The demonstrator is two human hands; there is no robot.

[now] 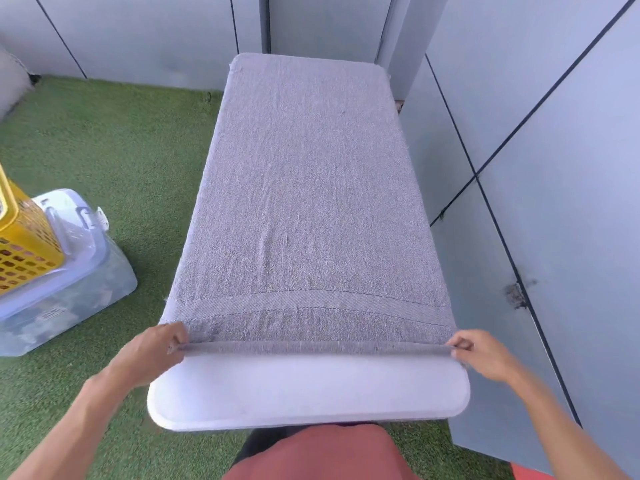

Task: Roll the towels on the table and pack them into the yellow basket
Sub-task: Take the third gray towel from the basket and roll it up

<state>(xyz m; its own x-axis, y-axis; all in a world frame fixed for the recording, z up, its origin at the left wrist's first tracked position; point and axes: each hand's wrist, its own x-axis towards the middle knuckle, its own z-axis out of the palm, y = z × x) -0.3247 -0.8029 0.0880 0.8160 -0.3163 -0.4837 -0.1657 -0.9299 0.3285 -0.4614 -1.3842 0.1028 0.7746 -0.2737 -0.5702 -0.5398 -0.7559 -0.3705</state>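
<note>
One yellow basket (24, 244) atop clear lidded bin (69, 289) — contents unclear.

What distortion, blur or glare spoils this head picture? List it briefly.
Head view: wide-angle bending curves the white table edge and the wall panel lines; light is soft and even, with no hard shadows or glare; the grey towel weave is sharp; left hand and right hand slightly soft; yellow basket cut off at the left edge.

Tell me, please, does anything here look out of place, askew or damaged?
Little stands out. The towel lies flat and square on the table, with one small pucker left of its middle. Both hands, left and right, pinch its near hem. The wall panel on the right has a dark scuff at a seam.
</note>
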